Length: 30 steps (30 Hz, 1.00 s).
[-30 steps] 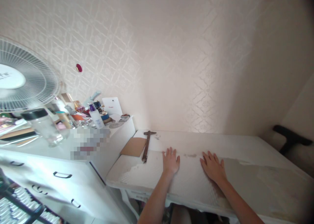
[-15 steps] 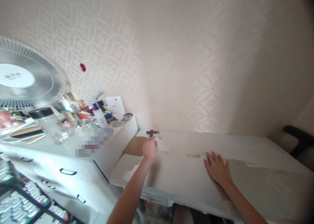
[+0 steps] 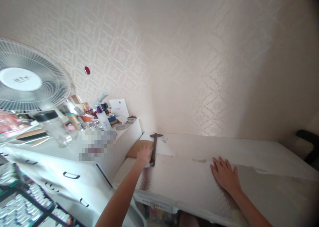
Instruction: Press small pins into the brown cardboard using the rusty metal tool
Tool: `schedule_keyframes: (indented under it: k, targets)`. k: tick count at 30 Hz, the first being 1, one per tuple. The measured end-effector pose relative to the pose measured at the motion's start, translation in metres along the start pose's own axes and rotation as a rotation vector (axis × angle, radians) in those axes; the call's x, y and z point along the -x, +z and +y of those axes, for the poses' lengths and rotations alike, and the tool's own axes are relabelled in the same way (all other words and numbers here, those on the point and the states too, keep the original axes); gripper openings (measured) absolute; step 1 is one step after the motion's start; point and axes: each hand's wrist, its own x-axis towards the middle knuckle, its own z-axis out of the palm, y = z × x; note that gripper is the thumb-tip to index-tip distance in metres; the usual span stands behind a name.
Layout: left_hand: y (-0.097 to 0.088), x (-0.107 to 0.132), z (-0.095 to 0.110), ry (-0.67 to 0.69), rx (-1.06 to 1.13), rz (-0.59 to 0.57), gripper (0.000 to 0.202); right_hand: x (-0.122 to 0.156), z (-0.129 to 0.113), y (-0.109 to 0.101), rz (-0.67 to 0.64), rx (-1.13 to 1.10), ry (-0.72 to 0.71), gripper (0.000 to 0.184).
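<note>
"While you're watching, where's the hammer?"

"On the worktop, with a brown sheet just to its left."

"And the person's left hand?"

"Over that brown sheet, close beside the hammer; I can't tell whether it's pinching anything."

"The other one?"

"The right hand lies well to the hammer's right, palm down on the worktop, spread out."

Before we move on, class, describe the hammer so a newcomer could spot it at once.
Find the white table just right of the white drawer cabinet. At the table's left end lies a flat brown sheet; the hammer lies just to its right. Its long, dark, T-shaped outline sets it apart from the broader, lighter sheet.
</note>
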Motion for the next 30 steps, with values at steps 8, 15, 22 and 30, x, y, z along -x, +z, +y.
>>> schedule_keyframes:
  k: [8,15,22,30]
  targets:
    - [-0.008,0.004,-0.006,-0.024,-0.1,0.098,0.045,0.0,-0.001,0.0,-0.018,0.001,0.009,0.057]
    - [-0.022,0.013,0.016,0.093,-0.161,0.357,0.05,-0.001,-0.001,0.002,-0.004,-0.016,0.002,0.057]
    - [-0.024,0.031,0.14,0.327,-0.036,0.37,0.048,0.001,0.0,-0.003,0.006,-0.031,-0.004,0.057]
    - [0.0,0.063,0.218,0.695,0.459,0.013,0.054,0.001,0.006,-0.001,0.059,-0.16,0.01,0.058]
